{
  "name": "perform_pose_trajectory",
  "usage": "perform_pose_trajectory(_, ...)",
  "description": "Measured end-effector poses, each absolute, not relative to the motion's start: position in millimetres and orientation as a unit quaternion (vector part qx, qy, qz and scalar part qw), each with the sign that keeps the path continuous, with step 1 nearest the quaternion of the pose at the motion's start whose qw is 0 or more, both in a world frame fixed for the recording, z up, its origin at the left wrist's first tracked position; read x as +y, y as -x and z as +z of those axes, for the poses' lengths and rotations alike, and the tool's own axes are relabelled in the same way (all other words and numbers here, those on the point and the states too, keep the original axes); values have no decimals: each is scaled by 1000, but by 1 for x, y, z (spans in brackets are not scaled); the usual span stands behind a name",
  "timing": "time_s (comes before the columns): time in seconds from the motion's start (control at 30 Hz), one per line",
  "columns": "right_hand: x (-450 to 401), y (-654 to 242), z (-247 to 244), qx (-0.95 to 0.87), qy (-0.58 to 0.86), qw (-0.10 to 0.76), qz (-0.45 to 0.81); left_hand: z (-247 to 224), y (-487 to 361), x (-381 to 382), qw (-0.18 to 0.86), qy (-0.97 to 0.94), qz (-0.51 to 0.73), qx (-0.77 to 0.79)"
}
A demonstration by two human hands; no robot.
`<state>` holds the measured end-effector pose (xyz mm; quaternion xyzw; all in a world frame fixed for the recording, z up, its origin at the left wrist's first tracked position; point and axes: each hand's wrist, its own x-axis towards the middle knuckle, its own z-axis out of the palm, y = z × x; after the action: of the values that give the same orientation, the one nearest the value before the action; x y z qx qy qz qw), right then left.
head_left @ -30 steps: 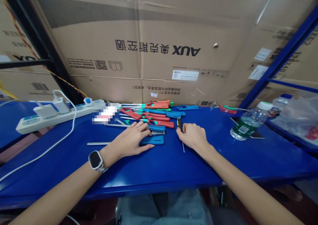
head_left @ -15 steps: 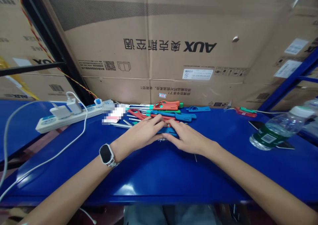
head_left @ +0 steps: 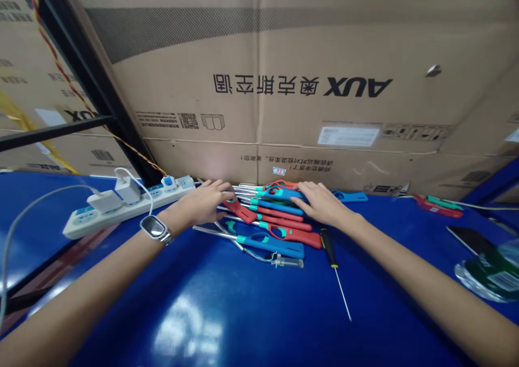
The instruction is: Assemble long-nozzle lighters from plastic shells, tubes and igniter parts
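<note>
Long-necked gas lighters with red and blue handles lie in a loose pile at the back of the blue table. My left hand (head_left: 206, 201) rests over the metal tube ends, fingers bent and apart, beside a red lighter (head_left: 242, 212). My right hand (head_left: 322, 202) has its thumb and fingers around the handle end of a blue lighter (head_left: 281, 193) on top of the pile. Nearer to me lie another red lighter (head_left: 298, 235), a blue lighter (head_left: 275, 245) and a small clear part with wires (head_left: 288, 261).
A black-and-yellow screwdriver (head_left: 330, 248) lies right of the pile. At left stands a power strip (head_left: 121, 210) with chargers and cables. A blue handle shell (head_left: 351, 197), red-and-green pieces (head_left: 440, 206), a phone (head_left: 470, 240) and a bottle (head_left: 498, 275) lie rightward. A cardboard box (head_left: 292, 48) stands behind.
My hands, together over a blue lighter half a second ago, have moved apart to the pile's two sides. The near lighters and the screwdriver now show. The view has tilted and shifted.
</note>
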<state>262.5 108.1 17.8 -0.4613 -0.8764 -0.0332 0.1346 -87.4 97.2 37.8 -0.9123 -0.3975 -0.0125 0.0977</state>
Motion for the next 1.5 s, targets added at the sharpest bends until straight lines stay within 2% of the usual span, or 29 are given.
perform_pose_trajectory(0.27, 82, -250, 13, -884, 422, 194, -45, 22, 73, 120, 111, 934, -33, -338)
perform_pose_trajectory(0.67, 80, -249, 9, -901, 392, 153, -100, 32, 30, 130, 79, 922, -102, -365)
perform_pose_trajectory(0.83, 64, -245, 0, -897, 396, 188, -58, 25, 28, 127, 84, 925, -110, -354)
perform_pose_trajectory(0.93, 58, -243, 2, -909, 379, 169, -40, 20, 28, 124, 89, 929, -124, -337)
perform_pose_trajectory(1.17, 68, -236, 12, -914, 377, 102, -110, 20, 29, 122, 96, 924, -171, -328)
perform_pose_trajectory(1.5, 87, -245, 6, -872, 419, 213, -137, 32, 39, 122, 125, 910, -191, -347)
